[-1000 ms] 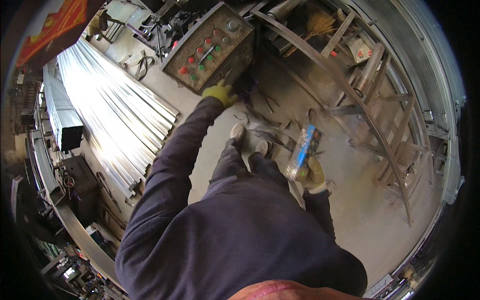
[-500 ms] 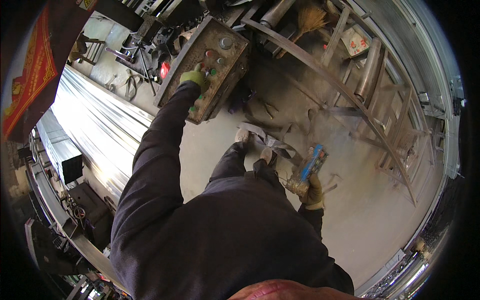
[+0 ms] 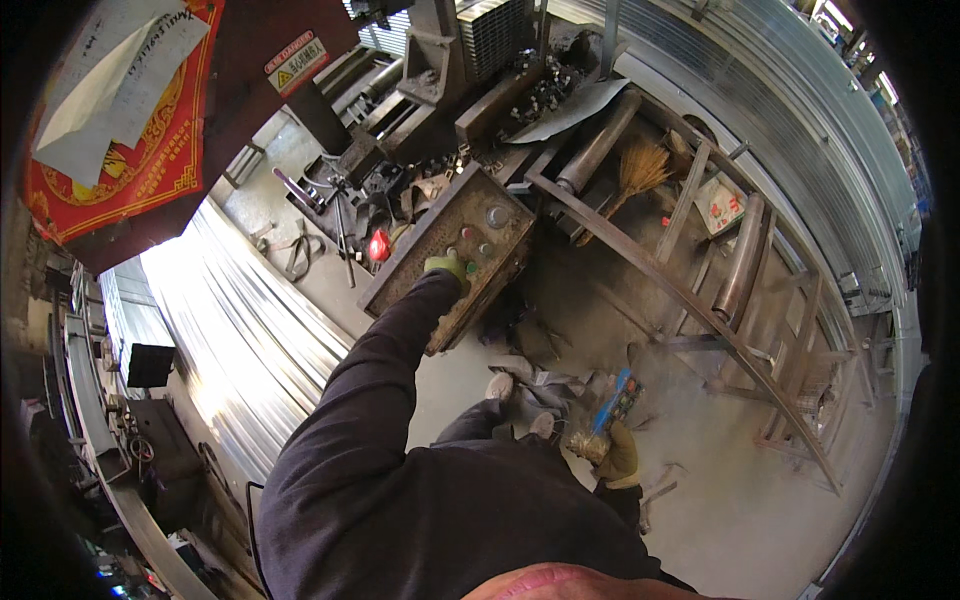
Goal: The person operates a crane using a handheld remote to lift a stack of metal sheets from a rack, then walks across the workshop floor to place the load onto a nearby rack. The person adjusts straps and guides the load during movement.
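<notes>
"Yellow-green glove on the left hand point(image 3: 447, 272) in the head view. What does it hide?"

"Part of the control box point(image 3: 500, 262); the dark sleeve point(image 3: 350, 400) blocks more. Its fingers are hard to make out, so I cannot tell whether that grip is apart or together."

"And the right hand point(image 3: 620, 457)?"

"That grip is clamped on a clear packet point(image 3: 610, 406) with a blue strip, right of the shoes point(image 3: 500, 387). Its contents are too small to name."

"What stands around them?"

"Right of the box, a metal frame point(image 3: 703, 312), with a broom point(image 3: 642, 170) and a roller point(image 3: 740, 270) near it. Shiny metal bars point(image 3: 230, 315) lie left, partly behind a brown panel point(image 3: 245, 135) bearing a red sheet point(image 3: 170, 180). White paper point(image 3: 100, 110) covers some of that sheet."

"By the shoes?"

"Dark scraps point(image 3: 545, 385), partly overlapping, their shapes unclear."
</notes>
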A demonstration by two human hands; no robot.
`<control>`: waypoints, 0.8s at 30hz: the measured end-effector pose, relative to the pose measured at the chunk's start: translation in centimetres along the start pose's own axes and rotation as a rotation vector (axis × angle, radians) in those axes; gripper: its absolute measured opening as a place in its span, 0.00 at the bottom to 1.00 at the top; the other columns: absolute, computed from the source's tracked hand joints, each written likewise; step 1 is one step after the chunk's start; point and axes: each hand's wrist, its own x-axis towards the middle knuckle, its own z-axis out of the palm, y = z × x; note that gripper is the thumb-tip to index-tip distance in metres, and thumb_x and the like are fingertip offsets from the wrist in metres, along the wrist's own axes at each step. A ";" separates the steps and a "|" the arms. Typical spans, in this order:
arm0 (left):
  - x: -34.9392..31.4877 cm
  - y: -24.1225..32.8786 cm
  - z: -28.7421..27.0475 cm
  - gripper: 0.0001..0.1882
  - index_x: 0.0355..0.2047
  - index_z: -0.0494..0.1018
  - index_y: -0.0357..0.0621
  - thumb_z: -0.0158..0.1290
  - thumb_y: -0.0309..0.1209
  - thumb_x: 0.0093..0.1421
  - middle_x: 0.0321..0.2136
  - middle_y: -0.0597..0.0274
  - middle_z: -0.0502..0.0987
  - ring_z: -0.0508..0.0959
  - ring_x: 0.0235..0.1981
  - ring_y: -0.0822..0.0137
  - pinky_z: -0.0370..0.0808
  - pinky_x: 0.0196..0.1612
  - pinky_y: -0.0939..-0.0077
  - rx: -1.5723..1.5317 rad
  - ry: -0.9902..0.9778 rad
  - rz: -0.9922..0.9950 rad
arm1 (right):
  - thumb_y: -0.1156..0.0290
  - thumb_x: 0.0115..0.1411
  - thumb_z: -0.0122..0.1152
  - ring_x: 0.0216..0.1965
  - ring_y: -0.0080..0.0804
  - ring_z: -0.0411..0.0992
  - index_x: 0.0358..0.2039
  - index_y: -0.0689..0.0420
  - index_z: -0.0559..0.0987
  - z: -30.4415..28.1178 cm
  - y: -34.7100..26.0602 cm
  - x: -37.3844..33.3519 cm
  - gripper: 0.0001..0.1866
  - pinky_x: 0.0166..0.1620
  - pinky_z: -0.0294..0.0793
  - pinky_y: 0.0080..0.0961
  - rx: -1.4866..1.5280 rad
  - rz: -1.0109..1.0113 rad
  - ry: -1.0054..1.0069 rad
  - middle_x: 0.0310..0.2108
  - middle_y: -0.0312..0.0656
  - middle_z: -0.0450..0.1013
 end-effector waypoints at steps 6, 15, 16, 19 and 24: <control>-0.9 1.1 -1.1 0.57 0.78 0.45 0.36 0.61 0.51 0.59 0.63 0.37 0.74 0.79 0.60 0.47 0.76 0.63 0.63 -0.011 -0.079 -0.061 | 0.66 0.66 0.70 0.56 0.51 0.79 0.68 0.63 0.68 1.0 0.2 -1.1 0.34 0.59 0.82 0.52 0.003 -0.076 0.114 0.58 0.51 0.77; 4.8 0.5 4.2 0.62 0.79 0.39 0.36 0.57 0.61 0.60 0.69 0.42 0.68 0.78 0.63 0.47 0.76 0.60 0.50 0.053 -0.026 -0.090 | 0.59 0.71 0.64 0.62 0.52 0.74 0.73 0.55 0.65 -2.0 -0.2 -1.6 0.35 0.57 0.81 0.63 -0.110 -0.005 0.227 0.67 0.49 0.70; 4.6 0.5 3.8 0.62 0.80 0.38 0.38 0.57 0.61 0.60 0.69 0.42 0.68 0.78 0.63 0.47 0.75 0.61 0.49 -0.026 -0.020 -0.115 | 0.59 0.70 0.65 0.61 0.51 0.75 0.71 0.57 0.65 -2.3 -0.3 -1.4 0.34 0.59 0.80 0.60 -0.068 0.015 0.117 0.64 0.49 0.71; 2.5 1.1 1.6 0.62 0.80 0.39 0.41 0.61 0.58 0.59 0.58 0.41 0.77 0.83 0.54 0.49 0.79 0.56 0.52 0.045 -0.038 -0.071 | 0.59 0.69 0.66 0.58 0.50 0.76 0.69 0.59 0.67 -3.2 -0.5 -1.3 0.33 0.60 0.79 0.58 -0.037 0.028 0.073 0.61 0.50 0.74; -2.3 0.8 -2.1 0.58 0.80 0.39 0.42 0.57 0.57 0.62 0.67 0.42 0.69 0.77 0.62 0.50 0.73 0.62 0.60 -0.139 -0.208 -0.034 | 0.56 0.70 0.64 0.57 0.53 0.78 0.68 0.57 0.69 -5.4 -0.7 -0.6 0.31 0.55 0.83 0.62 -0.087 0.020 0.052 0.61 0.50 0.74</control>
